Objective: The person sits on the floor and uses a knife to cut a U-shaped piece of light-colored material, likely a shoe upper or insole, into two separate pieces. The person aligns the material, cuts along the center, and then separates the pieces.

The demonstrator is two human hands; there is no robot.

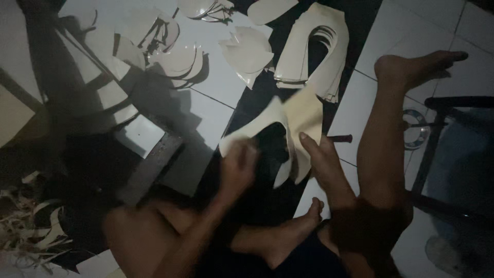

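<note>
Looking down from the head camera in dim light, a person sits on a white tiled floor [216, 87] with bare legs folded and stretched out in front of them.

Both hands hold one cream-coloured cut piece [293, 121] of flat sheet material, curved like a horseshoe with a dark gap in its middle. It is lifted just above the floor, near the centre of the view. The left hand [237, 170] is blurred; it is closed around the piece's lower left edge. The right hand [321, 154] has its fingers stretched along the piece's right arm, pressing against it; whether the thumb pinches from behind cannot be told.

Beneath the hands a dark mat [257, 92] runs diagonally across the tiles. Just beyond the held piece, a stack of similar cut pieces [311, 51] lies on the mat, touching its far end. To the left of that stack, several loose rounded pieces [247, 51] are scattered on the tiles, with more curved pieces [170, 46] further left. A pile of thin trimmed strips [31, 226] lies at the lower left edge.

One bare foot [419, 67] rests at the upper right, another foot [303, 221] is tucked beneath the hands. A small dark handle-like tool [340, 138] lies just beside the right hand. A dark metal frame [437, 134] stands on the right.
</note>
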